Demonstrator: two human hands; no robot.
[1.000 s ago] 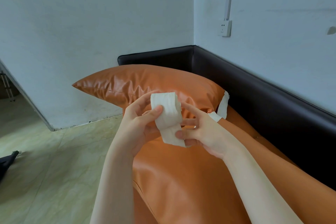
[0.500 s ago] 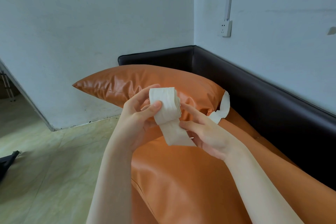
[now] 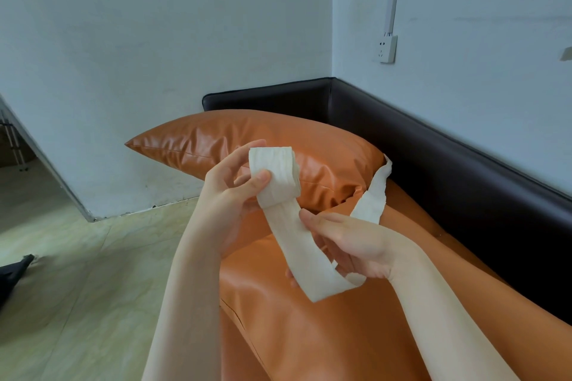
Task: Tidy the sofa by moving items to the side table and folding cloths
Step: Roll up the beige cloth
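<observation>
Head view: the left hand (image 3: 230, 192) pinches a rolled cloth strip (image 3: 275, 178) above the orange pillow (image 3: 325, 158). The right hand (image 3: 349, 241) grips the strip's loose tail (image 3: 301, 260), which loops over the sofa (image 3: 309, 334).
</observation>
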